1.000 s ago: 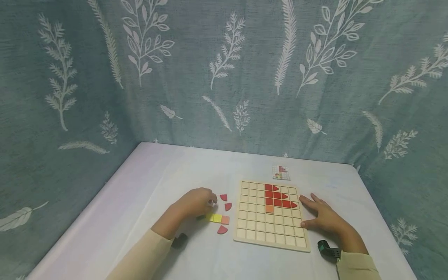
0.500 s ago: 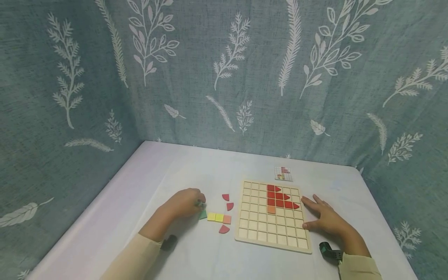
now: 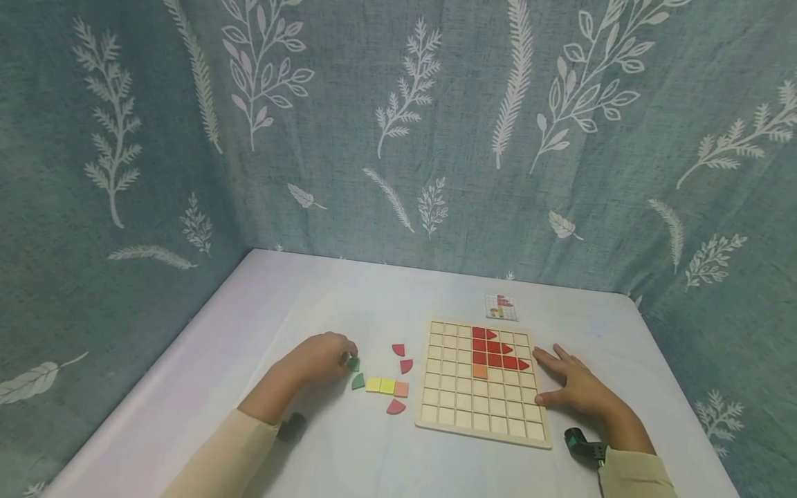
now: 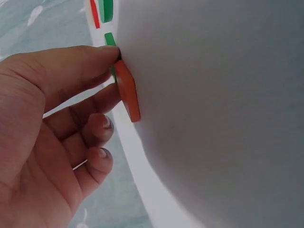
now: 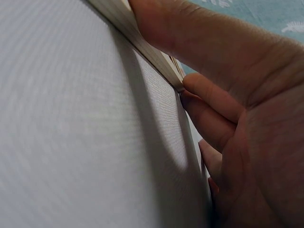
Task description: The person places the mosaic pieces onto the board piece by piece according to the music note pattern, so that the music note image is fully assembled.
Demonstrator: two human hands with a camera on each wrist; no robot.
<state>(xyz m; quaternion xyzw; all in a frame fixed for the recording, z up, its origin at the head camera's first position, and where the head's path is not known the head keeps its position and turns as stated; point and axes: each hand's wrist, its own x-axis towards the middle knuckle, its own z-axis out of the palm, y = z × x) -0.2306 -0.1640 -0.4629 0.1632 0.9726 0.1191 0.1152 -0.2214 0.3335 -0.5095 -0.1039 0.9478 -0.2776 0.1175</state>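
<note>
At the left of the table my left hand [image 3: 320, 357] is low, thumb and index tips together. Between those fingertips is an orange tile [image 4: 127, 92], hidden beneath the hand in the head view. A green quarter-circle tile [image 3: 353, 364] lies right at the fingertips, with a second green quarter-circle tile [image 3: 358, 381] beside it. My right hand [image 3: 575, 387] rests with spread fingers along the right edge of the wooden grid board [image 3: 448, 401], thumb against its side. Red tiles [image 3: 494, 347] and an orange square [image 3: 480, 371] sit in the board's cells.
Two yellow squares [image 3: 380, 385] and a pale orange square [image 3: 401, 389] form a row left of the board. Several red quarter-circle tiles [image 3: 396, 407] lie around them. A small pattern card [image 3: 501, 307] lies behind the board. Patterned curtains [image 3: 349, 138] border the table.
My left hand has drawn back to the left from the yellow squares, and two green quarter-circle tiles now show near its fingertips. The right hand and board stay put.
</note>
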